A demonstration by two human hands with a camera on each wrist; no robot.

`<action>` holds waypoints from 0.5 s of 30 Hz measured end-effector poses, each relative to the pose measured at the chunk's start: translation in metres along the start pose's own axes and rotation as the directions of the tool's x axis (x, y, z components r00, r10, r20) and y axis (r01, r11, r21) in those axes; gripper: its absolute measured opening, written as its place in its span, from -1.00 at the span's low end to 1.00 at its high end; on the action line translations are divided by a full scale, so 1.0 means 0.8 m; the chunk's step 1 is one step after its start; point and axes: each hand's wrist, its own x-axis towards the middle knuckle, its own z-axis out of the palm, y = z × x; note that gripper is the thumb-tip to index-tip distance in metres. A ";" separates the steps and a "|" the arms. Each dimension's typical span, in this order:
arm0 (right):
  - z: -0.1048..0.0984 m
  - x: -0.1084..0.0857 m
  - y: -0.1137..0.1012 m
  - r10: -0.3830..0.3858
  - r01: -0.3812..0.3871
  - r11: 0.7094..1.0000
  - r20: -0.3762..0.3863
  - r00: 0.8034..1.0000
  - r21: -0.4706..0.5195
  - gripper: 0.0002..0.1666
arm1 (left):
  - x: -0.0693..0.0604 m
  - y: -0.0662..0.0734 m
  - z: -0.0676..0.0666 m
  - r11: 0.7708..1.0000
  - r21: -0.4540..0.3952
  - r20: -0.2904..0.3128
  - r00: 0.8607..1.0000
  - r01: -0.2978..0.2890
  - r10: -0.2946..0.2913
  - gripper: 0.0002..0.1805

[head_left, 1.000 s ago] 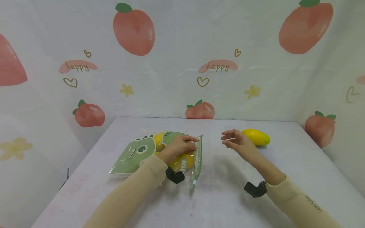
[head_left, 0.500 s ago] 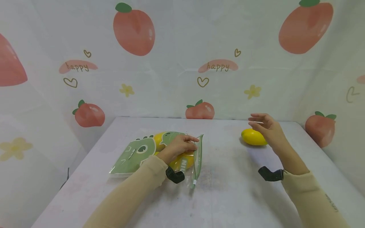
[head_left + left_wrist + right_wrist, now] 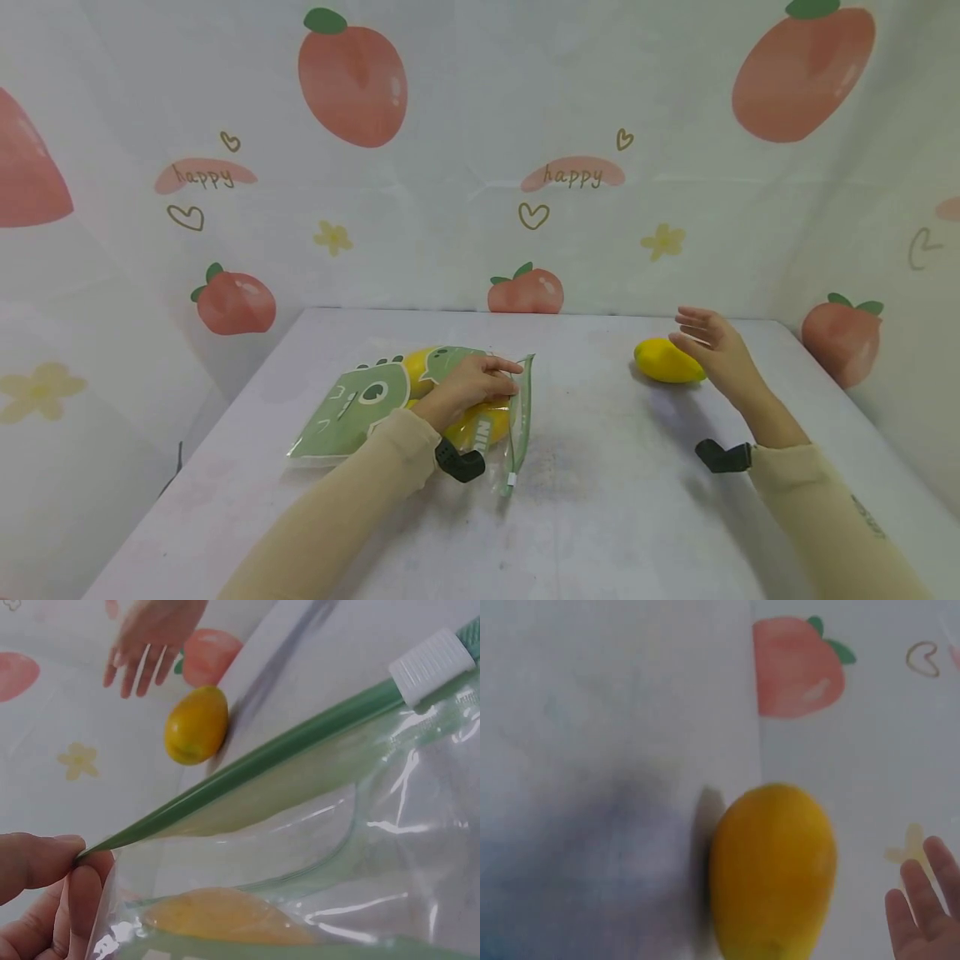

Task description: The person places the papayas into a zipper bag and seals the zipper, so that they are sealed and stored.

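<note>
A clear zip bag (image 3: pixel 337 433) with a green cartoon print lies left of the middle, yellow fruit (image 3: pixel 420 367) showing inside it. My left hand (image 3: pixel 474 385) lies over the bag; in the left wrist view its thumb and finger pinch the end of the green zip strip (image 3: pixel 285 754). The bag's mouth faces right, and the white slider (image 3: pixel 433 667) sits at the strip's opposite end. A yellow mango (image 3: pixel 662 361) rests on the table at the back right. Above and beside it is my right hand (image 3: pixel 716 350), fingers spread and holding nothing; whether it touches the mango is unclear.
The white table (image 3: pixel 585 542) ends at a printed cloth backdrop (image 3: pixel 450 217) behind it, with more cloth along both sides. Each wrist carries a black camera mount (image 3: pixel 459 461). A thin dark cord (image 3: pixel 178 458) shows by the left edge.
My right hand has moved right and away, from left of the mango to its right side, and its fingers have spread. The left hand and bag stay as they were.
</note>
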 end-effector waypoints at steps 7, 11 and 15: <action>-0.006 0.007 0.027 0.048 -0.046 0.998 0.051 0.998 -0.037 -0.18 | 0.001 -0.001 0.000 1.000 0.001 0.001 1.000 0.001 -0.001 -0.61; -0.009 0.012 0.039 0.084 -0.076 0.993 0.093 0.992 -0.092 -0.15 | 0.000 -0.001 0.000 1.000 -0.001 -0.002 1.000 0.004 -0.004 -0.61; -0.010 0.017 0.050 0.126 -0.100 0.983 0.173 0.977 -0.155 -0.06 | 0.000 0.000 0.000 1.000 -0.001 -0.008 1.000 0.013 -0.013 -0.61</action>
